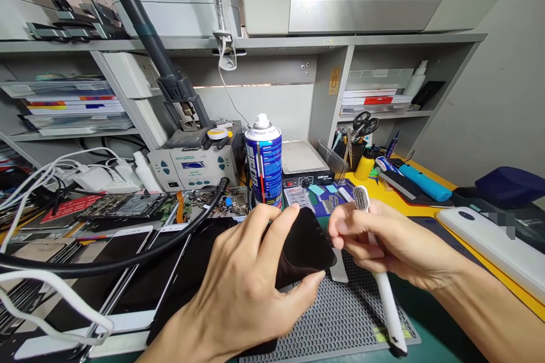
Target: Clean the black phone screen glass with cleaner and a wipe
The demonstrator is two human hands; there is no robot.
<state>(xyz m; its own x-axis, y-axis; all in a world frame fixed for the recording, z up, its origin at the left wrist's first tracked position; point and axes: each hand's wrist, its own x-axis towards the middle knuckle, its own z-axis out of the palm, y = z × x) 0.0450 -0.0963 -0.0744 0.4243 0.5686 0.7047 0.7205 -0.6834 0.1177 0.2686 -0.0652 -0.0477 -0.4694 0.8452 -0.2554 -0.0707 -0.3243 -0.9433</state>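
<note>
My left hand (251,278) is wrapped around a black smartphone (303,247), fingers along its upper edge and thumb along the lower one. The phone is tilted above the work mat, its dark glossy face partly covered by my fingers. A white toothbrush-like brush (388,309) sits in my right hand (385,232), its bristled head above the fist and its handle slanting down to the mat. The thumb and forefinger of that hand are pinched close to the phone's right edge; whether they hold anything small there, I cannot tell.
A grey honeycomb mat (340,323) lies under both hands. Behind the phone stands a blue spray can (264,164), with a soldering station (196,164) left of it. A black hose (128,269) crosses several phones at left. A white device (489,244) lies at right.
</note>
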